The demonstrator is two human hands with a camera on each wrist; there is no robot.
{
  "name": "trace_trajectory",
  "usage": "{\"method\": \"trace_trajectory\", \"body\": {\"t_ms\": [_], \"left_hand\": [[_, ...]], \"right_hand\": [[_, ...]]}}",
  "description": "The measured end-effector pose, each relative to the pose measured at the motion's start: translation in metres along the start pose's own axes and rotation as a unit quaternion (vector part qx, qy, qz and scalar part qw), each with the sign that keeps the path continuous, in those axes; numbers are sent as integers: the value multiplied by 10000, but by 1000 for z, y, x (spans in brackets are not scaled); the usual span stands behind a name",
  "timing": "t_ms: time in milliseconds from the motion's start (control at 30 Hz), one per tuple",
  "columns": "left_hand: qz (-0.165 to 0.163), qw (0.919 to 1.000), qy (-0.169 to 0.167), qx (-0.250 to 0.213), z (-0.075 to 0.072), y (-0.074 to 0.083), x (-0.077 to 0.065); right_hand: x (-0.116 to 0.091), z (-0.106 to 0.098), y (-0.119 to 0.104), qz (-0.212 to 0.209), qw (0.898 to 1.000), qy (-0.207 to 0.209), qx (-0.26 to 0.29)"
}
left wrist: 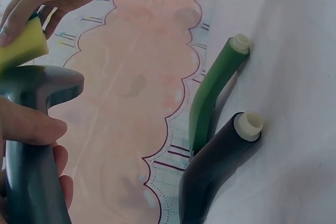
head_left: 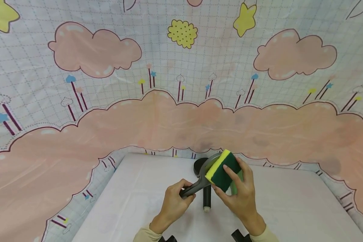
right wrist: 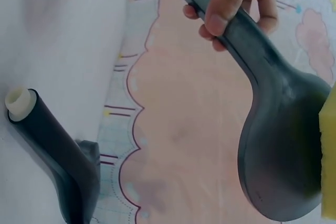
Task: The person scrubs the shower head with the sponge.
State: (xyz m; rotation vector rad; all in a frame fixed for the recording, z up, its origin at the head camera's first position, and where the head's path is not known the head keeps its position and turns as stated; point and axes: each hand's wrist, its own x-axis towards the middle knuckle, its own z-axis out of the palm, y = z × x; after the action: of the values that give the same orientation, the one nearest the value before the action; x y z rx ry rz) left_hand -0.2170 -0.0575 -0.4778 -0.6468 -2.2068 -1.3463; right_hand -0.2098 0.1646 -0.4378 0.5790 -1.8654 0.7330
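Note:
My left hand (head_left: 173, 203) grips the handle of a dark grey handheld shower head (head_left: 199, 184), thumb along the handle. In my right hand (head_left: 244, 198), a sponge (head_left: 224, 174) with a yellow foam side and a dark green scouring side is pinched between thumb and fingers. The sponge's yellow side faces the shower head's round face and overlaps it in the head view. The right wrist view shows the rounded back of the shower head (right wrist: 283, 145), with the sponge's yellow edge (right wrist: 329, 156) right beside it.
A black shower head (head_left: 207, 198) lies on the white table (head_left: 133, 201) behind the hands, its pale connector end toward me. A green one (left wrist: 210, 98) lies beside it, partly hidden by my right hand in the head view. A patterned cloth (head_left: 169, 124) hangs behind the table.

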Motion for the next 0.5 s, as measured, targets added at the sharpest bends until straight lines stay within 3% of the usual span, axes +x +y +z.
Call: {"method": "trace_trajectory", "body": {"t_ms": [267,500], "left_hand": [[68,9996,175,209,3,1,0],[-86,9999,50,61,6,5,0]], "right_hand": [[-2,6,-7,-256,9997,-62,-24],[-4,12,-9,-444,9990,-19,-61]]}}
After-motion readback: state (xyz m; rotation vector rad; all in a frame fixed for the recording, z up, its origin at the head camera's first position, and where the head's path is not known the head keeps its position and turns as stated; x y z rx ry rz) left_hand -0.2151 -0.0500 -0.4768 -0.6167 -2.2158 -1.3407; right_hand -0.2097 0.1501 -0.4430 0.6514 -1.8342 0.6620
